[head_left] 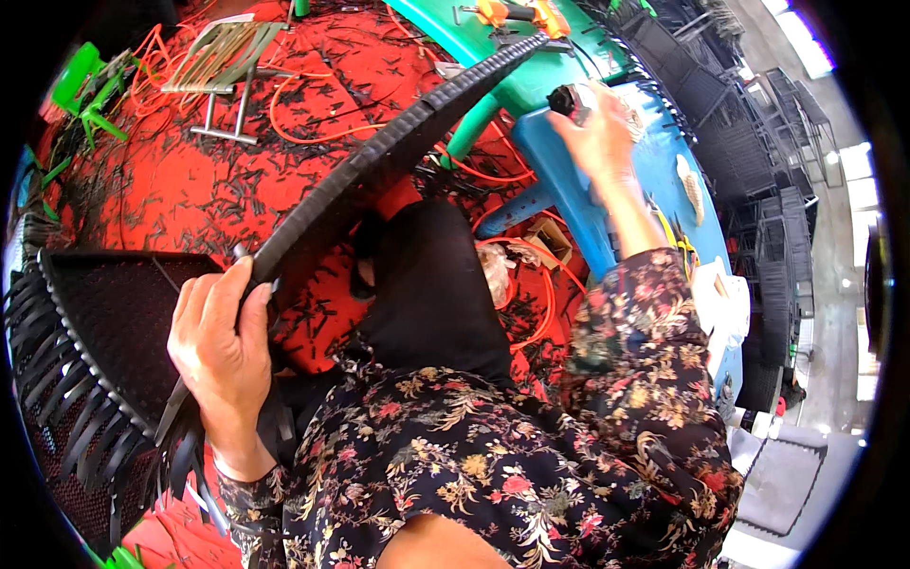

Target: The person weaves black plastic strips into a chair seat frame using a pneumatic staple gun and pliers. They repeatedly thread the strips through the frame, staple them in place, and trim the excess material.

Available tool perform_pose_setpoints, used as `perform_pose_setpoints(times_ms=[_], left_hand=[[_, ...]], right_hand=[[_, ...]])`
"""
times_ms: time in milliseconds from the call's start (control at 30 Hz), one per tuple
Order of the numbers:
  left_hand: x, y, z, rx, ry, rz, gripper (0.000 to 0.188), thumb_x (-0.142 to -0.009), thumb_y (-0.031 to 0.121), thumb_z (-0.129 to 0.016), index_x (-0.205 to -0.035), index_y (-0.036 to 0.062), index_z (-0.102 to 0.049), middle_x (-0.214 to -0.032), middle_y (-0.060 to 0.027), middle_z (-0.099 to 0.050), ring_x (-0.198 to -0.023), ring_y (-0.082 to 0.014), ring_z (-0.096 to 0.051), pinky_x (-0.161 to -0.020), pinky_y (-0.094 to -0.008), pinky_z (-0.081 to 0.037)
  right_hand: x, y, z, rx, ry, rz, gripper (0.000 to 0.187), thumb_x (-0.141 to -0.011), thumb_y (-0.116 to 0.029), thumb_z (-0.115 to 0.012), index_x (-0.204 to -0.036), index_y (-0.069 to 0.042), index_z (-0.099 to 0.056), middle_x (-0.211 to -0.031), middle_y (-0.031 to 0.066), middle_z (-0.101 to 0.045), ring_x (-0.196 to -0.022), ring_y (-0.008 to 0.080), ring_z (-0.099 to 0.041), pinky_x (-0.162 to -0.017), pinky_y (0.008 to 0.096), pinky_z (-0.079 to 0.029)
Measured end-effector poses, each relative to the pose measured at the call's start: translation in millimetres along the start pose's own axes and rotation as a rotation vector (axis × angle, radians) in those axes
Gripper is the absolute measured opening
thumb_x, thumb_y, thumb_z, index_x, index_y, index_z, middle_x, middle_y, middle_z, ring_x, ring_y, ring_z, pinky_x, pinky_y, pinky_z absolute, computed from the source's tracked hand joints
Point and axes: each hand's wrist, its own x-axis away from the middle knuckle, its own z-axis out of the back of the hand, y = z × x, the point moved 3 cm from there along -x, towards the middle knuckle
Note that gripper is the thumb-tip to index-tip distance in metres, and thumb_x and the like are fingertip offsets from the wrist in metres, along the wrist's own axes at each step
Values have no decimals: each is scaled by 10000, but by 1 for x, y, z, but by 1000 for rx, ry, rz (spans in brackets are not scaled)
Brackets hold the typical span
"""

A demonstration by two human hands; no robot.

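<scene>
My left hand (223,337) is closed around the near end of a black woven panel (379,166), thumb on one side and fingers on the other. The panel slants up and away to the right, its wrapped rim toward me. Over the blue plastic table (573,194) at the right, my right hand (604,142) is curled around a small dark, rounded object (565,100), whose kind I cannot make out. Left of my left hand stands another black woven piece (133,322) with loose strips hanging from its edge.
An orange-handled tool (521,13) lies on the green table (531,85) at the far side. Orange hoses (313,139) and black scraps cover the red floor (190,190). A folding stool (227,62) and a green chair (87,85) stand far left. Black woven furniture (758,237) is stacked at right.
</scene>
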Motion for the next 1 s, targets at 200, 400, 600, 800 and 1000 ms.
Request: perform_pose_setpoints(times_ms=[200, 400, 600, 800, 1000], left_hand=[[3, -11, -4, -21, -40, 71, 202, -736, 46, -696, -922, -19, -652, -760, -146, -605, -710, -291, -588, -662, -335, -466], [0, -7, -2, -58, 14, 32, 206, -734, 102, -697, -921, 29, -653, -729, -115, -589, -686, -295, -577, -608, -371, -462], [-3, -16, -15, -80, 40, 36, 197, -727, 130, -699, -902, 54, -648, -732, -92, -597, -701, -296, -583, -625, -379, -470], [0, -21, -37, -137, 35, 41, 189, -732, 132, -686, -901, 66, -634, -703, -88, -578, -690, -295, -576, -626, -386, -468], [-4, -28, -48, -113, 18, 29, 176, -732, 141, -686, -889, 78, -636, -717, -87, -587, -704, -292, -584, -628, -390, -472]], right_hand=[[12, 79, -48, 143, -652, -419, 785, -637, -512, -758, -1095, 99, -575, -1088, 259, -618, -1038, 348, -606, -888, 405, -466], [13, 126, -74, 108, -698, -472, 631, -649, -420, -723, -991, 102, -634, -995, 268, -647, -977, 353, -634, -855, 402, -484], [11, 116, -52, 219, -664, -434, 535, -650, -333, -712, -959, 97, -633, -856, 250, -665, -797, 345, -669, -742, 396, -513], [26, 62, -15, -220, -620, -346, 308, -715, -133, -671, -941, 31, -541, -618, 63, -571, -481, 157, -563, -468, 309, -454], [48, -54, 84, -754, -624, -240, 213, -770, -175, -613, -873, -7, -534, -646, 27, -530, -552, 101, -526, -540, 242, -427]])
